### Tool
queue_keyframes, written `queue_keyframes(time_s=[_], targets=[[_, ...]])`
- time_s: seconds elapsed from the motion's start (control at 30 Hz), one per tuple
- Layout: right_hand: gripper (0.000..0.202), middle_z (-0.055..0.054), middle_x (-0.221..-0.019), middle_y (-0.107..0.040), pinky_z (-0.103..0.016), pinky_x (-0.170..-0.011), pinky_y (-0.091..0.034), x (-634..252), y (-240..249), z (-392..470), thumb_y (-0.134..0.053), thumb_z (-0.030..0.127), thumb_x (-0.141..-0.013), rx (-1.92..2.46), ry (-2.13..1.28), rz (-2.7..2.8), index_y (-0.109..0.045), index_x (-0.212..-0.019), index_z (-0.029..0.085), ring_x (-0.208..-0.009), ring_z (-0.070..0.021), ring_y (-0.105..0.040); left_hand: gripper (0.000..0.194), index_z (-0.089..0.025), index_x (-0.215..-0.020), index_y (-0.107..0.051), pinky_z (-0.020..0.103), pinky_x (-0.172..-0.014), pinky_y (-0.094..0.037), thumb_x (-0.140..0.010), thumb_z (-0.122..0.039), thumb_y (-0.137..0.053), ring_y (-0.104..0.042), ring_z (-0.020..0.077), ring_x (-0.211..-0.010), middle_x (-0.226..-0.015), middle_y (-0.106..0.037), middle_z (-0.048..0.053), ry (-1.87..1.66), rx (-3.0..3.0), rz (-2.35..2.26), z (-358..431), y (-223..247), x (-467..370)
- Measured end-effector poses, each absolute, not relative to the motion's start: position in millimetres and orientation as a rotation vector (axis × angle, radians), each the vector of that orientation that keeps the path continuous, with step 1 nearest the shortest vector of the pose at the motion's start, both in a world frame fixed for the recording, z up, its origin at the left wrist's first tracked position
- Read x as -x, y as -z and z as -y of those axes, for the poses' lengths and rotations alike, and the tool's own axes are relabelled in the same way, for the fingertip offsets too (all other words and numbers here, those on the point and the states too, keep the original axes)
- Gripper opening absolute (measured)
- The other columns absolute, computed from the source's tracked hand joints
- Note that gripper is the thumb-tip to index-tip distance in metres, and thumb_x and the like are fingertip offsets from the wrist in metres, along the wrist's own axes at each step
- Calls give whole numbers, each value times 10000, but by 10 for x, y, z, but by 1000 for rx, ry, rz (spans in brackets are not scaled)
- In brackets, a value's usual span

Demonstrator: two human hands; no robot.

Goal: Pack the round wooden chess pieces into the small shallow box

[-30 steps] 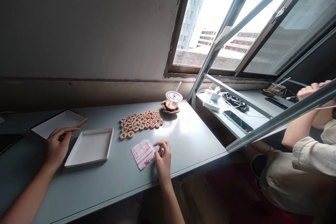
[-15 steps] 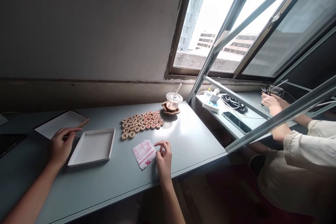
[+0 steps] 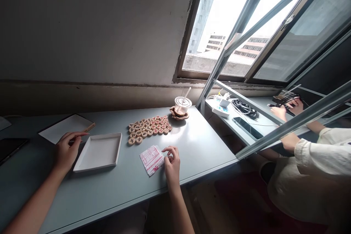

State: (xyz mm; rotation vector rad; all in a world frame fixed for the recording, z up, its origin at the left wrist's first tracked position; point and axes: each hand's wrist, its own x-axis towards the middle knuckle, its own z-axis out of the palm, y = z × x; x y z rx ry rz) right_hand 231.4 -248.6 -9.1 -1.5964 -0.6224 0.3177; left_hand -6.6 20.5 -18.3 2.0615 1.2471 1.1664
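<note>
My left hand [image 3: 66,150] hovers at the left side of a shallow white box [image 3: 95,152], its index finger stretched out and nothing visible in the grasp. Behind that hand lies a white-lined box lid [image 3: 64,127], partly covered by the fingers. A folded thin white sheet [image 3: 151,160] with pink-red lines rests on the table. At its right edge is my right hand [image 3: 172,162], fingers loosely bent and apart, with no object seen between them. Wooden Chinese chess pieces [image 3: 148,128] with black and red characters stand flat in rows beyond the sheet.
A lidded plastic cup [image 3: 182,105] with a straw stands in a brown holder [image 3: 179,116] at the back. Metal posts [image 3: 219,69] divide this table from another holding a power strip [image 3: 221,110], coiled cable [image 3: 245,107] and phone [image 3: 247,128]. A co-worker's hands [image 3: 279,111] handle black cable there.
The view has shifted slightly. My two hands keep nearly the same pose and place. At the other table, the co-worker's hands have moved apart along the black cable.
</note>
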Motion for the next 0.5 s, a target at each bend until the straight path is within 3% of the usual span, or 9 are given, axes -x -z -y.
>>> queue_keyframes(time_s=[0.5], targets=[[278,-43,-908,-486,-253,-696,-385,-2322,103,2477,-328,128,-666,1637,-274,642,-577,-771,196,-817,-160,-469,243,-197,-821,-643,272,-661,-438,-758,-271,-420,-564,181,-796,-938,-596,32,-1201,-2063,-1218,-206,183,57]])
